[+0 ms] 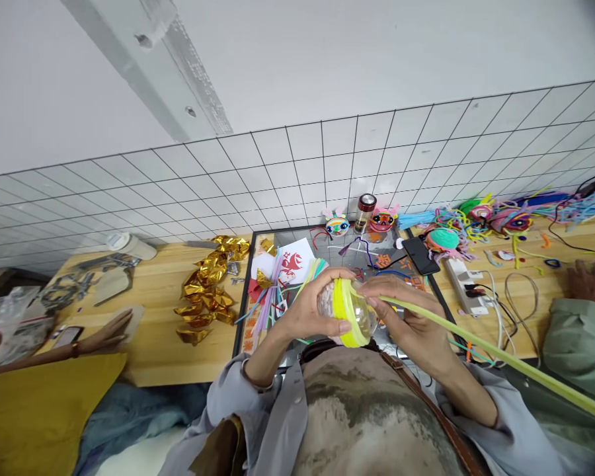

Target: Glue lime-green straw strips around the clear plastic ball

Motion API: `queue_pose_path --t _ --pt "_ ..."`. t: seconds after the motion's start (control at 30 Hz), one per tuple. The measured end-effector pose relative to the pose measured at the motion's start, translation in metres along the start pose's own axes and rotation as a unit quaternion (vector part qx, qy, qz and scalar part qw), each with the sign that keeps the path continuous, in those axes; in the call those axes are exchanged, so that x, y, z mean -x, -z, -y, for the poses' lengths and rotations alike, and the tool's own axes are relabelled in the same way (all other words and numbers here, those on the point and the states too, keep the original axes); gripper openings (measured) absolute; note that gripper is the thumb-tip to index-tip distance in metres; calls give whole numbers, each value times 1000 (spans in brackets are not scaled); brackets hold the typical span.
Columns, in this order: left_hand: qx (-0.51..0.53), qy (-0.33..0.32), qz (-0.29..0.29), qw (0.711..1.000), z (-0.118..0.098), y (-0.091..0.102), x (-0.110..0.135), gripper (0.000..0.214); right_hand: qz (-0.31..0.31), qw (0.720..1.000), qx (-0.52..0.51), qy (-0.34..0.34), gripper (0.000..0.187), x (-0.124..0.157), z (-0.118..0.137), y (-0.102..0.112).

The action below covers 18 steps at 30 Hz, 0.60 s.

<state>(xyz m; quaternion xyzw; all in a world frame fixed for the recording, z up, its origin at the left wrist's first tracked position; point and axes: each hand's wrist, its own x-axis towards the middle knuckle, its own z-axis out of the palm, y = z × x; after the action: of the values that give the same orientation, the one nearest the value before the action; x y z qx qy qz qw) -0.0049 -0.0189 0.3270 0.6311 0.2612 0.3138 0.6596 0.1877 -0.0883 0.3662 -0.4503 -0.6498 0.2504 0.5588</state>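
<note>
In front of my torso, my left hand (307, 309) is closed around a clear, rounded plastic container (363, 316), tilted on its side. Yellow fuzzy bands (348, 317) encircle its middle. My right hand (414, 324) pinches a long pale-yellow pipe cleaner strip (486, 347) against the container's right side. From those fingers the strip runs out past the lower right edge of the view. The container's far side is hidden, and part of its left end is covered by my left fingers.
Loose pipe cleaners (274, 291) and a printed white sheet (297, 261) lie on the dark mat. Behind stand a decorated ball (337, 225) and a flask (365, 213). Gold foil (205, 294) lies left; a phone (420, 256) and power strip (463, 285) lie right. People sit at both sides.
</note>
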Motion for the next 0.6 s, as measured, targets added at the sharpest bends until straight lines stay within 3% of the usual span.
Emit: queue_pose_path --t 0.6 --pt "30 -25 -19 999 5 -2 0 75 -14 1000 -6 9 16 3 -4 -1"
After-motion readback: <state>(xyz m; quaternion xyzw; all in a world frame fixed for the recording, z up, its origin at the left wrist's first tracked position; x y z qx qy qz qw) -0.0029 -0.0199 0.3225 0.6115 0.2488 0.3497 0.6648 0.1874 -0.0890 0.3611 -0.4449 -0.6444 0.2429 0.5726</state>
